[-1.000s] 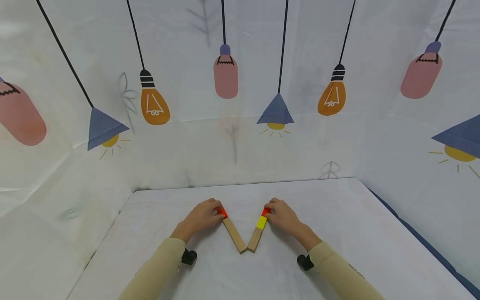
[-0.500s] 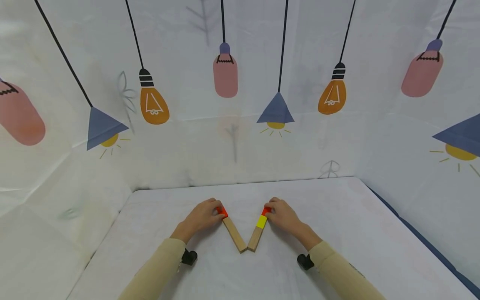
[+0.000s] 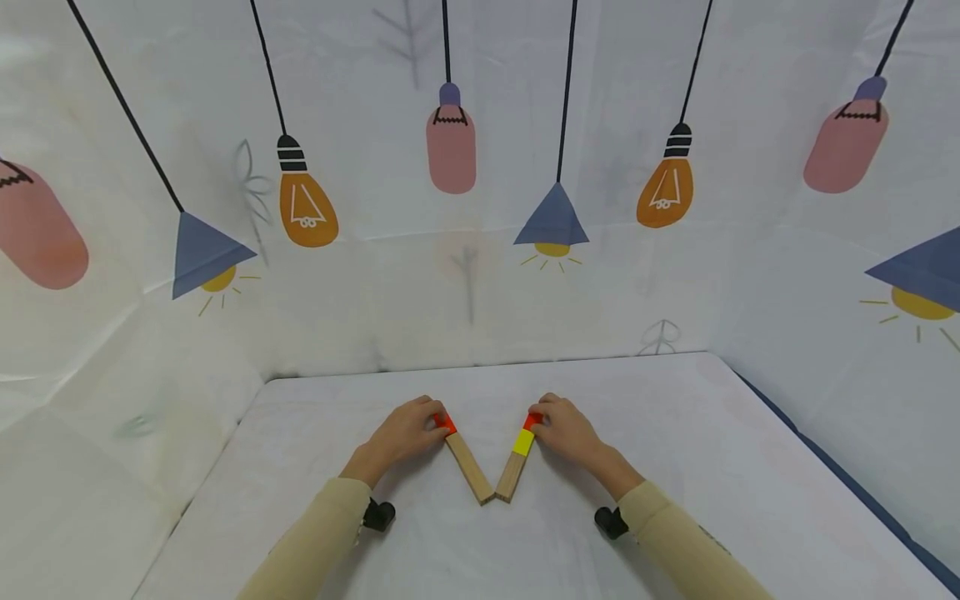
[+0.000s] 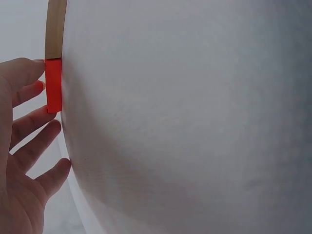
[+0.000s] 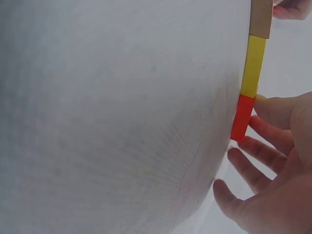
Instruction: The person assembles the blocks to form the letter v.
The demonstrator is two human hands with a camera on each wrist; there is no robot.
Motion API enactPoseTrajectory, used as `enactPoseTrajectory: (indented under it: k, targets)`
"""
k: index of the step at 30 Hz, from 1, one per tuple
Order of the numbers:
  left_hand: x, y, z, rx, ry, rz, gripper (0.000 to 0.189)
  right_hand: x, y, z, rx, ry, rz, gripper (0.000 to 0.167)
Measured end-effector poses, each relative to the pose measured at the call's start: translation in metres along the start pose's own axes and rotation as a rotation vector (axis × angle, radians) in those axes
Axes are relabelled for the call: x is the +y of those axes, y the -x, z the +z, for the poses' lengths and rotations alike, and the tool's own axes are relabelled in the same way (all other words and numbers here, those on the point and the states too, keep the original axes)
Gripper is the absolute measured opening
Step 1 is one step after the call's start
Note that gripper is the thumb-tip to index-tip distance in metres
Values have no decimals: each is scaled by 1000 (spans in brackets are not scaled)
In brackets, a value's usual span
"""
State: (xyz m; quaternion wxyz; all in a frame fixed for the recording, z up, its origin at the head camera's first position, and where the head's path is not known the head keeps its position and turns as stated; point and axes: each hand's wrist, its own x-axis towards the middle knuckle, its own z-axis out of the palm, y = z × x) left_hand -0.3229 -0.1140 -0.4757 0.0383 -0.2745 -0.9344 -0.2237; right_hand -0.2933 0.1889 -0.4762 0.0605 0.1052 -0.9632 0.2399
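Two lines of blocks form a V on the white table in the head view, their near ends meeting at the point. My left hand (image 3: 408, 431) holds the red block (image 4: 54, 85) at the far end of the left line, thumb and fingers about it. A long plain wooden block (image 3: 470, 471) continues from that red one. On the right line, my right hand (image 3: 568, 431) pinches another red block (image 5: 242, 118). Against it lies a yellow block (image 5: 253, 66), followed by a plain wooden block (image 3: 512, 477). Fingers partly cover both red blocks in the head view.
The white-covered table (image 3: 637, 400) reaches back to a white cloth wall (image 3: 360, 308) printed with lamps and bulbs. A dark blue edge (image 3: 840, 483) runs along the right side. Each wrist wears a small black camera, one being the left camera (image 3: 378, 516).
Both hands and the blocks keep their places. Only the head view shifts very slightly.
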Motion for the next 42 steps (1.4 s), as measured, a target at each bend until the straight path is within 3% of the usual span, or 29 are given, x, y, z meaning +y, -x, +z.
enactPoseTrajectory:
  k: [16, 24, 35, 42]
  targets:
    - [2, 3, 1, 0, 12, -18, 13, -3, 4, -3, -6, 3, 9, 29]
    - [3, 5, 0, 25, 9, 4, 17, -3, 3, -2, -10, 7, 11, 29]
    - [2, 7, -2, 4, 18, -23, 18, -6, 2, -3, -15, -26, 4, 26]
    - [1, 6, -2, 5, 34, -34, 19, 3, 7, -5, -14, -178, 35, 31]
